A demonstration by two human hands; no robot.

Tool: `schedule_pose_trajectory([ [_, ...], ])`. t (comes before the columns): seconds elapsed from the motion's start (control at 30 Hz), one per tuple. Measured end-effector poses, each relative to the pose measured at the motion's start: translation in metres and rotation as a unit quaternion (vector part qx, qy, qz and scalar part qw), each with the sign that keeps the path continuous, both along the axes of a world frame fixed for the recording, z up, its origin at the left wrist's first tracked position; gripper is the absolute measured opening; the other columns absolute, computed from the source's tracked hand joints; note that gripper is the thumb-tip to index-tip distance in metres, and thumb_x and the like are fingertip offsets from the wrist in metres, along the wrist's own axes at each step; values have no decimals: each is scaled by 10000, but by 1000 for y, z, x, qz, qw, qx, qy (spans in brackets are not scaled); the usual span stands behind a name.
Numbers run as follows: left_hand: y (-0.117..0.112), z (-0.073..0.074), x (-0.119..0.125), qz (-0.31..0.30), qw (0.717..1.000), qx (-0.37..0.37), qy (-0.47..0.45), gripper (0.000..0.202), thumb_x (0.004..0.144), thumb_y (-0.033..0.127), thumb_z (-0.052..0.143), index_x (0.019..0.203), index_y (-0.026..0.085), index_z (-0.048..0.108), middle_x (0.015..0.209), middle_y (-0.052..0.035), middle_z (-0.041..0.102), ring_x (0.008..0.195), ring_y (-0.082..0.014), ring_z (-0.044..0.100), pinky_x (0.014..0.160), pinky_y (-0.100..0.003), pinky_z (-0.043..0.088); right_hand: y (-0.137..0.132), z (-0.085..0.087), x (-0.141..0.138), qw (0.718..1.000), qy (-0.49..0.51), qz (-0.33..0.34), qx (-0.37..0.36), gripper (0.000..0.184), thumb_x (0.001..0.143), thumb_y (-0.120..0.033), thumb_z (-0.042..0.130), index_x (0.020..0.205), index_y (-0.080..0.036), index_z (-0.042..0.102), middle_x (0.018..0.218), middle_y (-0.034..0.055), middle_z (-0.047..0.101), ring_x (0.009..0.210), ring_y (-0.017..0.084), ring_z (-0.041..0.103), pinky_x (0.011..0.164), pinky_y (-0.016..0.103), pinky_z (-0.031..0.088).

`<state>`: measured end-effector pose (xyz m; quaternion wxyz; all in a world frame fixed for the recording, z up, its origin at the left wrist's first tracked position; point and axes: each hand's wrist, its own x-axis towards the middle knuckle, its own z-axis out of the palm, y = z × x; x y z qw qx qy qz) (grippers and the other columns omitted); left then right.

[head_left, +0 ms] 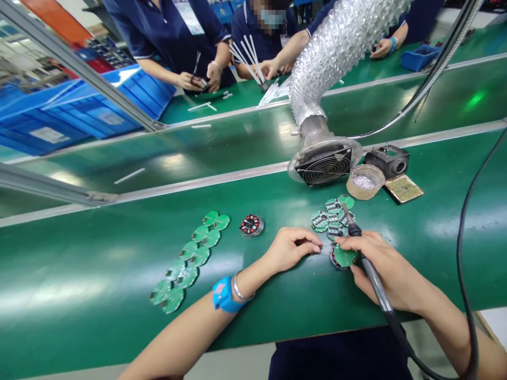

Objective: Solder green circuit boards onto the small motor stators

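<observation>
My right hand (382,266) grips a soldering iron (372,279), its tip pointing up and away over the boards. The thumb and fingers of that same hand also touch a round green circuit board (345,255), which lies on a motor stator with dark red and black parts, mostly covered. Just left of it, my left hand (291,248) is closed in a pinch on what looks like a thin wire running toward the stator. Several round circuit boards (336,230) with black and white markings are clustered beyond my hands.
Two staggered rows of green boards (189,257) and another stator (251,225) lie to the left. A fume extractor (325,163) hangs over the bench beside a solder cup (365,182), a black stand (387,160) and a sponge tray (403,189). Co-workers sit opposite. A cable (461,237) hangs right.
</observation>
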<state>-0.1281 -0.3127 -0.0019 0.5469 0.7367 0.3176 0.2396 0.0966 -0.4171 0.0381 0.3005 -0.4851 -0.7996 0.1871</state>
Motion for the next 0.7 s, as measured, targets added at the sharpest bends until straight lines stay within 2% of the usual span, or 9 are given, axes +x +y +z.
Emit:
schedule_pose_trajectory([
  [0.1,0,6,0,-55,996,-59,-27,174,787,243,714,894,108,686,771,-65,713,673,-131,648,651,-232,522,3,2,-1,1000,0,9,-9,499,784,-12,493,1241,-201,427,1164,100,620,1048,253,564,916,456,474],
  [0.2,0,14,0,-71,997,-19,-38,178,806,204,689,956,111,670,797,-59,689,681,-113,619,660,-223,508,2,3,-1,999,-8,16,-31,504,793,-18,495,1257,-202,428,1134,109,603,1070,269,536,918,466,468],
  [0.3,4,16,6,-67,995,29,-73,103,831,227,688,843,128,714,808,-71,699,751,-128,631,741,-248,514,2,2,0,999,-4,22,-43,482,815,-27,494,1258,-204,427,1131,112,586,1074,267,518,921,458,460],
  [0.37,9,15,11,-87,991,-24,-97,169,821,299,718,798,133,734,803,-79,714,753,-139,647,745,-258,529,3,1,2,998,4,34,-55,488,829,-28,486,1276,-211,417,1125,108,576,1062,256,511,903,430,465],
  [0.47,15,13,17,-127,970,-183,-102,311,777,423,754,826,117,743,758,-79,718,644,-125,650,645,-242,549,4,3,6,995,4,54,-85,517,836,-26,477,1309,-220,405,1085,98,563,1024,241,505,853,385,475],
  [0.53,19,11,19,-140,953,-252,-95,368,745,456,774,847,104,741,738,-78,716,628,-124,657,628,-238,559,3,7,7,995,-9,51,-90,529,833,-28,483,1320,-220,405,1072,101,554,1016,247,498,841,386,472],
  [0.7,22,10,24,-118,942,-297,-106,371,657,451,838,761,110,736,775,-63,685,606,-120,661,584,-233,568,-2,11,0,997,-64,32,-39,512,848,-41,475,1329,-200,398,977,92,551,906,248,492,788,408,453],
])
